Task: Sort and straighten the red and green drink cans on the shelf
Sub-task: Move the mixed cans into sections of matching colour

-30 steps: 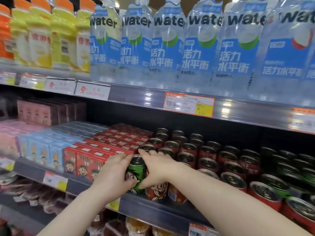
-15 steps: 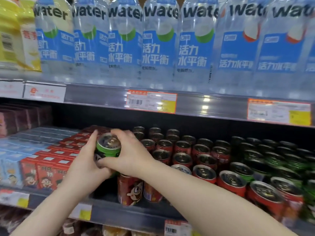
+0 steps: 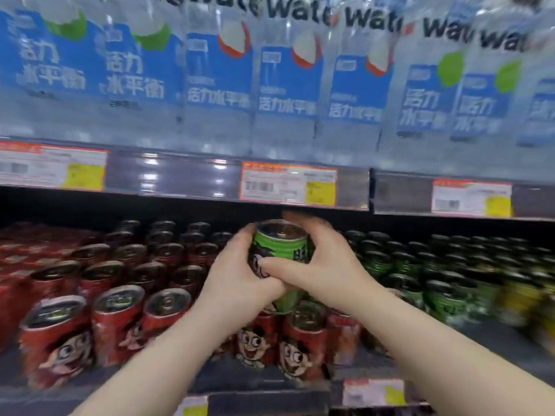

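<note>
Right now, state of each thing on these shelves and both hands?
green can: upright, lifted above the red cans, held by both hands
left hand: closed on the green can's left side
right hand: closed on its right side
red cans: upright in rows, left
green cans: upright in rows, right, blurred
water bottles: upright on the shelf above

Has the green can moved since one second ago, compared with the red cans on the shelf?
Yes. The green can was standing at the shelf front among the red cans; both hands now hold it lifted above them, further right, nearer the green cans.
</note>
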`<act>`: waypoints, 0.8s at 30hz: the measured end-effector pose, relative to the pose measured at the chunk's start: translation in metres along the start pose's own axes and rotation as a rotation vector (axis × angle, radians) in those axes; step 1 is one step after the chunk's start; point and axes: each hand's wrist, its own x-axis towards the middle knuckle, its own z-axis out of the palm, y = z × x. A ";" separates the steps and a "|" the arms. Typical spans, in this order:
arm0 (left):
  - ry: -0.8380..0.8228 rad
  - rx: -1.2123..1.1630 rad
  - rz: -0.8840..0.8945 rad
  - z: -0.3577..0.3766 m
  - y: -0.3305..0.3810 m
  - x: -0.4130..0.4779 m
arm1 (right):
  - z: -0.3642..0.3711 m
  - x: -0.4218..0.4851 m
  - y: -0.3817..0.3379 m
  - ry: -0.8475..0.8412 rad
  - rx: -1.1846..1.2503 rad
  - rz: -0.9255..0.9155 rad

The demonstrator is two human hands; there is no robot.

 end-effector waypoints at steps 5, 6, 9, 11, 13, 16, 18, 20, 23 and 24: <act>-0.182 -0.076 0.065 0.108 0.036 0.011 | -0.085 -0.034 0.069 0.054 -0.150 0.105; -0.215 -0.084 0.066 0.126 0.042 0.012 | -0.099 -0.040 0.081 0.051 -0.179 0.127; -0.338 -0.067 0.083 0.169 0.051 0.011 | -0.132 -0.057 0.114 0.022 -0.248 0.191; -0.411 0.052 0.138 0.187 0.049 0.011 | -0.146 -0.067 0.133 0.006 -0.265 0.226; -0.468 0.334 0.181 0.197 0.043 0.014 | -0.156 -0.072 0.150 0.020 -0.243 0.246; -0.528 0.664 0.129 0.204 0.031 0.019 | -0.165 -0.073 0.173 0.042 -0.246 0.264; -0.576 0.771 0.072 0.207 0.027 0.019 | -0.169 -0.071 0.184 0.046 -0.239 0.271; -0.600 0.843 0.045 0.209 0.026 0.018 | -0.171 -0.069 0.191 0.018 -0.251 0.260; -0.598 0.897 0.039 0.212 0.025 0.017 | -0.166 -0.072 0.199 -0.112 -0.286 0.230; -0.602 0.904 0.041 0.213 0.024 0.018 | -0.161 -0.074 0.201 -0.163 -0.293 0.209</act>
